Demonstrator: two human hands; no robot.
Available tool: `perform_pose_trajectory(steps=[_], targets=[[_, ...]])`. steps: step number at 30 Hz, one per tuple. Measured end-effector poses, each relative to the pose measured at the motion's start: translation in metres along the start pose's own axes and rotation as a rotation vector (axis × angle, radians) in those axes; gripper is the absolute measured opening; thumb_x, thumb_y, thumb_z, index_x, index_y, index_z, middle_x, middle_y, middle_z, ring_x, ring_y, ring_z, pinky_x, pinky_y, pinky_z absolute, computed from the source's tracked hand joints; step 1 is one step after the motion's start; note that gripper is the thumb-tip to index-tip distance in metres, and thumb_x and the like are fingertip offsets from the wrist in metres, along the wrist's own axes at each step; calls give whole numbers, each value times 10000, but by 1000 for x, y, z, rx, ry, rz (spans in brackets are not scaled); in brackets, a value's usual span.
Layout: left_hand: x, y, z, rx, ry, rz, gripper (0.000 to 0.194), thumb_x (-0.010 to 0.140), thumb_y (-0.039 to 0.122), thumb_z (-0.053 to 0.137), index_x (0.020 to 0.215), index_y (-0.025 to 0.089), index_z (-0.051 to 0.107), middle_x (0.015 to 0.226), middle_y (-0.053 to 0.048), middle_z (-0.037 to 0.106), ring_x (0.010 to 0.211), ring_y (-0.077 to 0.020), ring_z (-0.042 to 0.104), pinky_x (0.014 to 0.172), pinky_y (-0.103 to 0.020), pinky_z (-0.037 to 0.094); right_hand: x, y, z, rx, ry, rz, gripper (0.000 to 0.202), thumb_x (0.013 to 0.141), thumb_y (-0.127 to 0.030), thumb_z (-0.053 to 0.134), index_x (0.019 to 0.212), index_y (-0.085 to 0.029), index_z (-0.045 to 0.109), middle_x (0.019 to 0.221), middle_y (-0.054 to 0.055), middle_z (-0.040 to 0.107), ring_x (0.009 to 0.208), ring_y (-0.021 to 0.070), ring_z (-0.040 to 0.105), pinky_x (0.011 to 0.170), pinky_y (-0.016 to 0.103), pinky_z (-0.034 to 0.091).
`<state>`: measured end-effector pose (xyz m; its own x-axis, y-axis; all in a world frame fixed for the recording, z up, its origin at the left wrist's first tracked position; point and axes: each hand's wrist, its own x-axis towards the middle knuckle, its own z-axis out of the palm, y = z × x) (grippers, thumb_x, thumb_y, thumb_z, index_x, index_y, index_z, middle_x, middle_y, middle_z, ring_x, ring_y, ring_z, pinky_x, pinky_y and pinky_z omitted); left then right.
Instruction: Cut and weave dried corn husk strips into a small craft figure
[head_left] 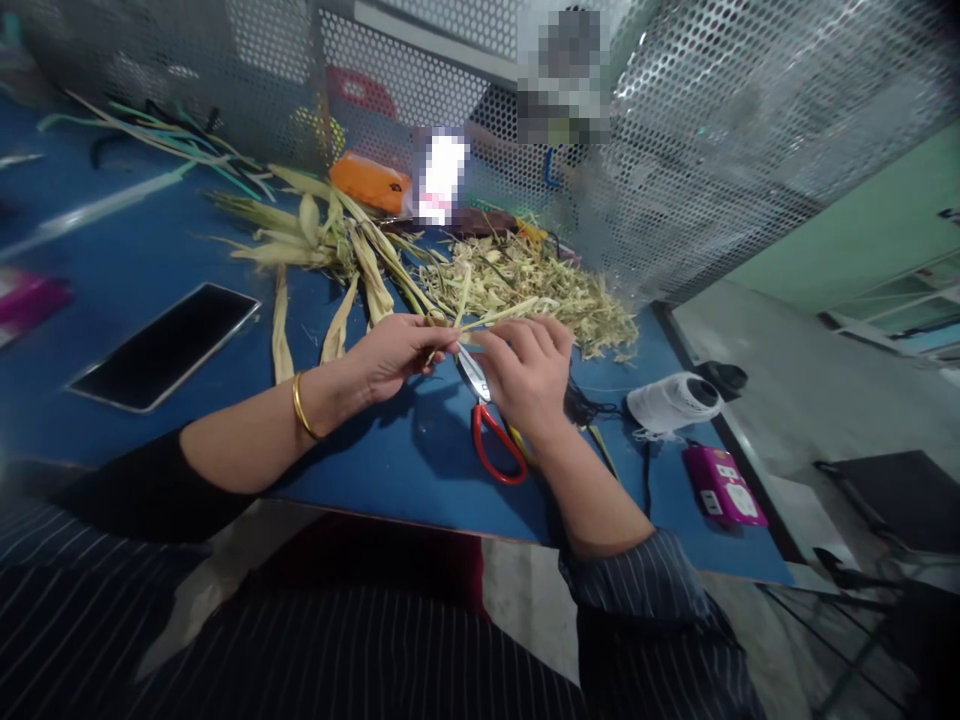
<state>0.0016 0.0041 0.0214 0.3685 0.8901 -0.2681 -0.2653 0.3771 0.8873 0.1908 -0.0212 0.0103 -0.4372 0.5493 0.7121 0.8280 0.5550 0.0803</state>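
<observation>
My left hand (397, 355), wearing a gold bangle, pinches a thin pale strip of dried husk (464, 292) between thumb and fingertips. Close beside it, my right hand (529, 375) has curled fingers, with thumb and fingertips closed at the same strip. Strip ends stick up and out to the right over the hands. Below the fingertips lie scissors (496, 450) with red handles on the blue table, blades pointing toward my hands. Behind the left hand, long dried husks (367, 265) lie in a bunch. A heap of shredded husk (525, 285) is behind the right hand.
A phone (169, 345) lies at the left on the blue table (420, 470). An orange packet (369, 182) sits at the back, before a perforated metal screen (465, 80). To the right are a white thread spool (671, 402) and a magenta box (724, 485).
</observation>
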Motion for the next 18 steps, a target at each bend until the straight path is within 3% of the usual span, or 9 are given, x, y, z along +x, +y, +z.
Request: perform_pose_trajectory(steps=[5,9,12,14,18], targets=[[0,-3,1,-9,-68,-56,120,731,149,716,668,102,625,646,-6,598,516,-36,492,450,-159,344,-4,-2,1,-25,-60,-9,200,967,-212,442,954,-278,630,956,43,698,985,203,567,936,409,304],[-1,-6,2,112,25,88,102,741,201,727,755,119,669,673,-17,631,606,-74,571,525,-180,431,-5,-12,-1,-29,-113,-14,207,967,-223,432,857,-242,606,795,42,657,819,190,544,841,389,317],[0,-9,2,238,77,204,140,731,229,740,822,130,702,741,-22,664,606,-83,571,510,-197,448,-4,-25,3,115,-156,58,179,937,-250,494,785,-213,581,712,29,627,716,174,524,761,363,331],[1,-9,3,284,98,239,148,736,224,730,847,128,710,787,-23,675,563,-70,539,468,-200,436,-4,-29,7,345,-193,194,160,907,-257,549,759,-204,580,714,11,638,704,157,545,746,337,355],[2,-9,5,270,154,250,157,747,196,713,879,113,690,797,-36,681,608,-89,585,452,-191,439,-5,-26,15,886,-254,674,239,863,-359,619,693,-192,617,646,-20,627,626,121,539,651,274,395]])
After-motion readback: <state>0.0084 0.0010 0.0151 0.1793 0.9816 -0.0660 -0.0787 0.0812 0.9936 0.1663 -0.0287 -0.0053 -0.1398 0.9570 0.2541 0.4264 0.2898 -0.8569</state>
